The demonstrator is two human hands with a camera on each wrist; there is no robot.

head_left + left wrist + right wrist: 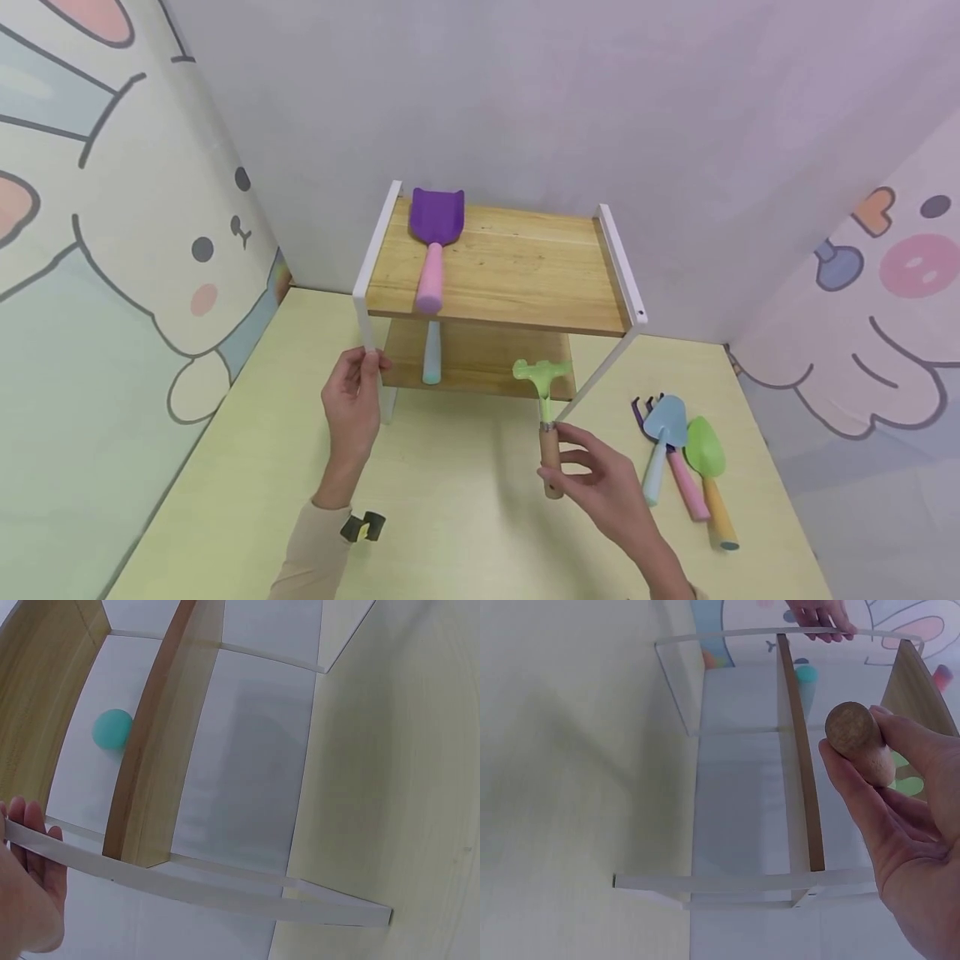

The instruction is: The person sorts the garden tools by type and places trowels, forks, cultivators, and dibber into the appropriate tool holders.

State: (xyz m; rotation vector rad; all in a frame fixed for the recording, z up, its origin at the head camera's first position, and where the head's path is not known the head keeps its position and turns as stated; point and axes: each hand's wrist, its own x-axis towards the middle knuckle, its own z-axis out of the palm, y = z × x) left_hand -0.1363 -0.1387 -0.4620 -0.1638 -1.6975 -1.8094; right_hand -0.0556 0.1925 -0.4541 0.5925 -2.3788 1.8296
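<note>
My right hand (600, 487) pinches the wooden handle (551, 462) of a small hammer with a light-green head (542, 373). The hammer stands head up in front of the lower tier; the right wrist view shows its handle end (850, 729) close up. With thumb and fingers, my left hand (352, 400) grips the left front post (366, 333) of a two-tier wooden shelf (517, 275) with white side frames. A purple scoop (437, 218) with a pink handle lies on the upper tier's left side. Below it, a light-blue handle (432, 354) sticks out over the lower tier, the rest hidden.
On the table right of the shelf lie a blue trowel (666, 421), a purple hand rake with a pink handle (688, 487), and a green trowel with an orange handle (705, 450). The trowel overlaps the rake. Walls with cartoon animals (187, 250) enclose the table.
</note>
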